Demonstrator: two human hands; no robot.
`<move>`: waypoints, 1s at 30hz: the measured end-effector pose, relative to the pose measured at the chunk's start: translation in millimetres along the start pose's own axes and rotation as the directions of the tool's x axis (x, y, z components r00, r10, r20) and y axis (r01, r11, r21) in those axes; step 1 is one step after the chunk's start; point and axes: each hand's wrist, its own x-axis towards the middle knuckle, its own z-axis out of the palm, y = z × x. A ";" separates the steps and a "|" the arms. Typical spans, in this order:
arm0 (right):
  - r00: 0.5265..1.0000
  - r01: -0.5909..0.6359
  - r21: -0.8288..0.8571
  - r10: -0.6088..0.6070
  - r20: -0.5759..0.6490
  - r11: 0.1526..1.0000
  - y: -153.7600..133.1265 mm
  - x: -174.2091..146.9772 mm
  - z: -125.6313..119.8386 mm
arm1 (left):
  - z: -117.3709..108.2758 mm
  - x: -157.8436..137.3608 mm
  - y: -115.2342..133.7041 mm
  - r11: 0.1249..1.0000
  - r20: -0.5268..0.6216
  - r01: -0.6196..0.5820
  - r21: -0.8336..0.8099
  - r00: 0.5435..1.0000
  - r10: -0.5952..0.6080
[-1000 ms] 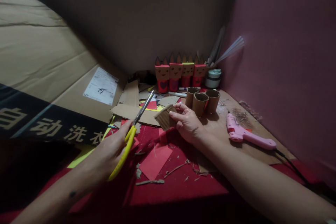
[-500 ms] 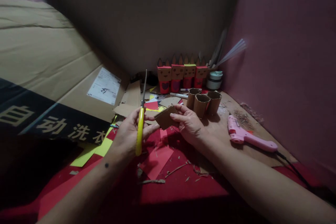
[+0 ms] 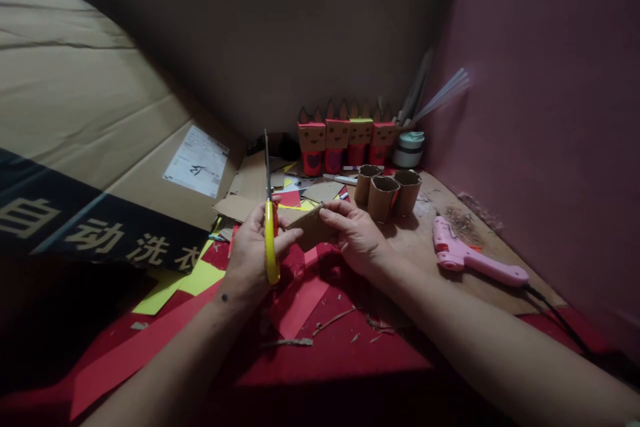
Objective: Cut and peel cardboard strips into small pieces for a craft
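Yellow-handled scissors are in my left hand, their blades pointing up and away from me. The thumb and fingers of this hand also reach the left edge of a small piece of brown cardboard. My right hand pinches that piece from its right side, thumb on the near face. The cardboard is tilted, and its far side is hidden. Below the hands lie red paper and cardboard scraps on a red cloth.
Three cardboard tubes stand behind my right hand. A pink glue gun with a cord lies at the right. Several decorated figures and a lidded container line the back. A large carton slants along the left.
The cardboard piece has tipped, so its face looks narrower and its left end is nearer my left thumb. The scissors' blades have swung slightly left.
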 end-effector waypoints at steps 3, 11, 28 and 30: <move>1.000 0.002 -0.012 -0.002 -0.018 1.000 0.3 0.1 -0.2 | 0.7 -2.4 1.4 1.000 0.017 -0.010 0.005 1.000 0.010; 1.000 -0.016 0.002 0.016 0.016 1.000 -0.4 -2.9 1.1 | -1.0 -0.4 -6.7 0.999 0.030 -0.033 -0.014 0.999 0.033; 0.993 0.114 -0.108 -0.110 0.049 0.988 -4.0 -11.1 7.7 | -0.2 -2.0 -3.2 0.999 0.005 -0.024 0.025 1.000 0.024; 0.991 0.127 -0.119 -0.122 0.045 0.985 -3.8 -10.6 7.4 | 0.9 -2.9 0.0 0.997 -0.005 -0.014 0.072 1.000 0.014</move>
